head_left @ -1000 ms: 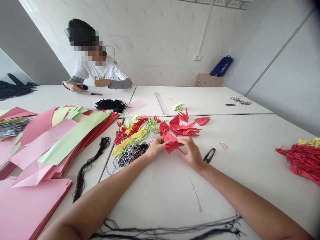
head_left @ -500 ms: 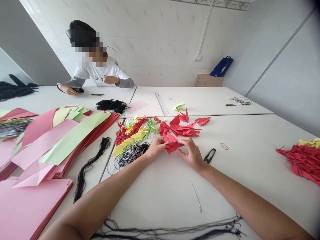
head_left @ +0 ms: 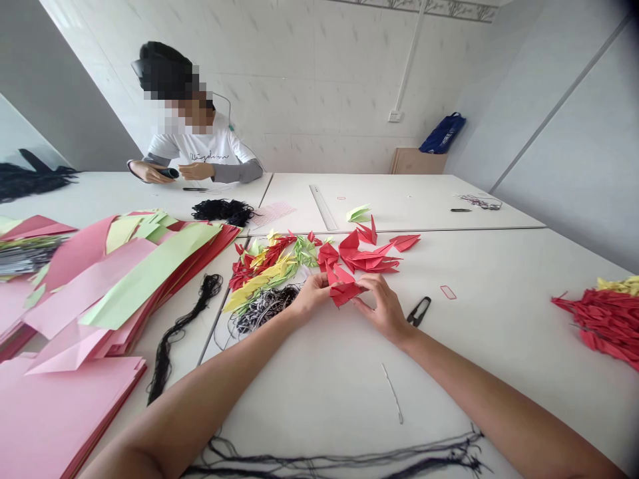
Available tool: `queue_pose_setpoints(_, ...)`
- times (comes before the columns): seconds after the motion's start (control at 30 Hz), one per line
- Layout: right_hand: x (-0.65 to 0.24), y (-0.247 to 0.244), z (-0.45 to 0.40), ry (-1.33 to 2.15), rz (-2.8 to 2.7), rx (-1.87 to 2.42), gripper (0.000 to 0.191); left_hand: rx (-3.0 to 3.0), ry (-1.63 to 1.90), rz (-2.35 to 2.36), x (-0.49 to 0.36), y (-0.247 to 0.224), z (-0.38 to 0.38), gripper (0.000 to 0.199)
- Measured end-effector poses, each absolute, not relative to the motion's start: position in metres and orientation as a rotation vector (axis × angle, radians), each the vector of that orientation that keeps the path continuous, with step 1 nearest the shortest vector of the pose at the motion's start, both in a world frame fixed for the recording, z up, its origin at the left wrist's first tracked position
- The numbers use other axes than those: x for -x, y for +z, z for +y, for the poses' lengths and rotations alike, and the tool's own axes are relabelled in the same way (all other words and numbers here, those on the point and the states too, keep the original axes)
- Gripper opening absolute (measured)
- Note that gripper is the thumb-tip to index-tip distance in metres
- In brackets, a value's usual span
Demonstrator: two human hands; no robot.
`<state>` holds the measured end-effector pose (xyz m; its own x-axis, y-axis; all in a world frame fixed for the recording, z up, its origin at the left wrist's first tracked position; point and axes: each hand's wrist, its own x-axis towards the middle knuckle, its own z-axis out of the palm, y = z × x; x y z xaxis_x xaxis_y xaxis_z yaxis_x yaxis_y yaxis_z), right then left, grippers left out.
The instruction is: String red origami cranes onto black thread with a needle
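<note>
A folded red paper piece (head_left: 342, 287) is held between my two hands near the middle of the table. My left hand (head_left: 314, 293) pinches its left side, and my right hand (head_left: 382, 303) has fingers closed on its right side. Just beyond lie more folded red paper pieces (head_left: 369, 258) and a pale green one (head_left: 358, 213). Left of them spreads a pile of red, yellow and green folded paper (head_left: 272, 263), with black and white cord (head_left: 264, 309) in front. Small black snips (head_left: 418, 311) rest beside my right hand.
Large pink, red and green paper sheets (head_left: 134, 266) cover the left side. Black threads (head_left: 299, 464) run along the near edge. A wire needle-like tool (head_left: 392, 394) lies nearer me. At right sits a red paper heap (head_left: 609, 322). Across the table a person (head_left: 200, 150) holds a dark roll.
The person across the table has lowered one hand toward the dark roll, which has moved slightly right. My hands and the red paper look almost unchanged.
</note>
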<state>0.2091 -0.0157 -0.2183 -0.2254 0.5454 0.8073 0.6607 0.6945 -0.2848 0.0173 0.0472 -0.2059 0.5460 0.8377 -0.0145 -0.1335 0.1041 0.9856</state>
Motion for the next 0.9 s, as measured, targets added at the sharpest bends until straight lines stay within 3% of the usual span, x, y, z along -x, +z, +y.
queue_pose_setpoints(0.9,-0.2084,-0.2145,-0.0177,-0.184,-1.899,0.927,0.037,-1.243,0.789,0.668,-0.0173,-0.2015,0.0453,0.033)
